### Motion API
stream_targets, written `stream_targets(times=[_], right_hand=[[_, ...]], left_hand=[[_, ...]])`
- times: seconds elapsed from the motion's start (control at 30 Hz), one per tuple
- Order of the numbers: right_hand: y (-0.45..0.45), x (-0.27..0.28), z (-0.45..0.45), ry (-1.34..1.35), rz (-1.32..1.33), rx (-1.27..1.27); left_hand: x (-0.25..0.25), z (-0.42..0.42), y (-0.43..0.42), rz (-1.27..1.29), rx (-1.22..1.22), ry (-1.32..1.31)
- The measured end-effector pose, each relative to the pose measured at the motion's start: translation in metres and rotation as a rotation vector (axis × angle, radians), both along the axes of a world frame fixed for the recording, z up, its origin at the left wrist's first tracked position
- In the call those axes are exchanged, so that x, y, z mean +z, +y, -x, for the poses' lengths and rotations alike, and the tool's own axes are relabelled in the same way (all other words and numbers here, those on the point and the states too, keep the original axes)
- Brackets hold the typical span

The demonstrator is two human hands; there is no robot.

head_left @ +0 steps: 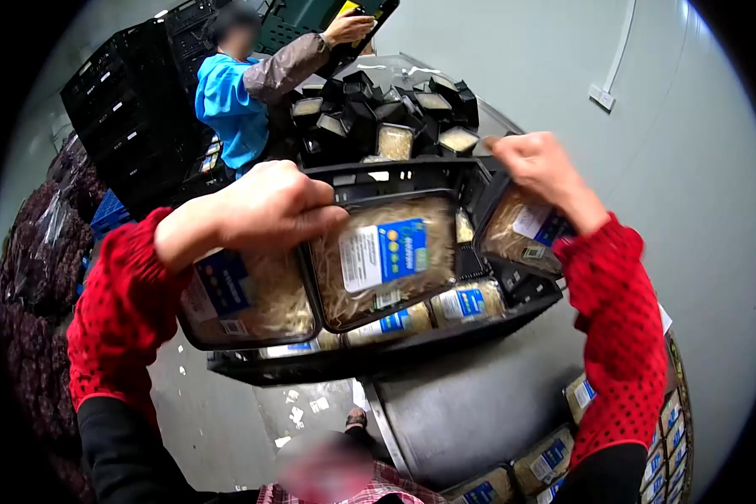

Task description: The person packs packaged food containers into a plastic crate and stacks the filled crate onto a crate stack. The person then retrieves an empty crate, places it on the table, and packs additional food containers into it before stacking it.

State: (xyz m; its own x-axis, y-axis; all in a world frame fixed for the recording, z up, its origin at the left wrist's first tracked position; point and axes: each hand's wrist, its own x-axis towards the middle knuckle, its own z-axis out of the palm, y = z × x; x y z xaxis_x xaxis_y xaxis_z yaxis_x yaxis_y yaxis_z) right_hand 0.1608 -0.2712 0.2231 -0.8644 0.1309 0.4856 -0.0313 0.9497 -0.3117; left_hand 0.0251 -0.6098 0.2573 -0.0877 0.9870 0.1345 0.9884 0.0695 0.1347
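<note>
My left hand (256, 210) is closed on two black trays of pale sprouts under clear film, with blue and white labels. One is the left tray (265, 294), the other the middle tray (391, 260); their edges meet under my fingers. On the right, my right hand (533, 168) grips the top edge of a third sprout tray (521, 227), which is tilted. All three are above a black crate (353, 365), where more labelled sprout packs (470, 302) lie in a row.
Behind the crate is a heap of black trays (395, 139). A co-worker in blue (231, 101) lifts a dark crate (302, 25) at the back. Tall black crates (122, 109) and dark net sacks (38, 252) stand left. Packs (542, 462) line the metal table (462, 420).
</note>
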Motion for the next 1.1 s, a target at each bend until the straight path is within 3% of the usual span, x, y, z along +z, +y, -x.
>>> stream_targets(times=[0.03,0.07,0.1,0.13,0.17,0.2,0.27,0.33,0.4,0.43,0.5,0.53,0.57,0.6,0.63,0.67,0.7,0.73,0.8,0.9,0.93,1.03,1.1], right_hand=[[-0.003,-0.007,0.029,-0.1,0.027,0.022],[-0.013,-0.007,0.054,-0.231,-0.11,-0.039],[-0.016,-0.017,0.079,-0.29,-0.097,0.03],[-0.012,-0.054,0.112,-0.143,0.007,0.131],[-0.023,-0.051,0.133,-0.484,-0.032,0.021],[-0.019,-0.083,0.159,-0.454,0.005,0.091],[-0.012,-0.156,0.203,-0.318,-0.147,0.141],[0.002,-0.212,0.231,-0.124,-0.322,0.181],[0.007,-0.233,0.241,0.051,-0.612,0.092],[0.01,-0.236,0.233,0.09,-0.715,0.127],[0.007,-0.232,0.207,-0.001,-0.646,0.114],[-0.008,-0.215,0.172,-0.051,-0.55,0.064],[-0.029,-0.194,0.138,-0.205,-0.408,-0.015],[-0.059,-0.149,0.096,-0.531,-0.233,0.079],[-0.073,-0.147,0.055,-0.458,0.074,0.267],[-0.094,-0.148,0.018,-0.41,0.217,0.334],[-0.117,-0.149,-0.017,-0.461,0.067,0.384],[-0.14,-0.151,-0.045,-0.531,-0.066,0.406],[-0.161,-0.208,-0.073,0.056,-0.015,0.253],[-0.168,-0.209,-0.098,0.047,0.015,0.249],[-0.169,-0.208,-0.098,0.085,0.01,0.274],[-0.173,-0.191,-0.096,0.106,0.046,0.323],[-0.17,-0.186,-0.113,0.229,-0.042,0.285]], left_hand=[[-0.006,0.025,0.003,0.125,0.129,-0.105],[-0.015,0.049,0.007,0.248,0.256,-0.209],[-0.032,0.071,0.01,0.265,0.27,-0.233],[-0.053,0.094,0.016,0.289,0.281,-0.261],[-0.076,0.119,0.029,0.312,0.307,-0.297],[-0.101,0.141,0.046,0.298,0.273,-0.32],[-0.152,0.177,0.081,0.263,0.235,-0.215],[-0.206,0.228,0.1,0.045,0.229,-0.075],[-0.215,0.239,0.099,-0.101,0.169,0.23],[-0.221,0.235,0.1,-0.007,0.166,0.277],[-0.233,0.228,0.107,0.094,0.174,0.412],[-0.263,0.223,0.116,0.076,0.264,0.687],[-0.261,0.21,0.115,0.135,0.323,0.724],[-0.257,0.198,0.12,0.181,0.378,0.768],[-0.266,0.202,0.116,0.031,0.381,0.717],[-0.256,0.193,0.118,0.031,0.493,0.565],[-0.248,0.18,0.116,-0.021,0.466,0.559],[-0.281,0.197,0.11,-0.248,0.291,0.636],[-0.274,0.155,0.1,-0.215,0.22,0.403],[-0.266,0.087,0.072,-0.118,0.219,0.303],[-0.256,0.079,0.064,-0.105,0.202,0.382],[-0.207,0.015,0.04,0.076,0.291,0.145],[-0.175,-0.052,0.014,-0.102,0.229,-0.017]])
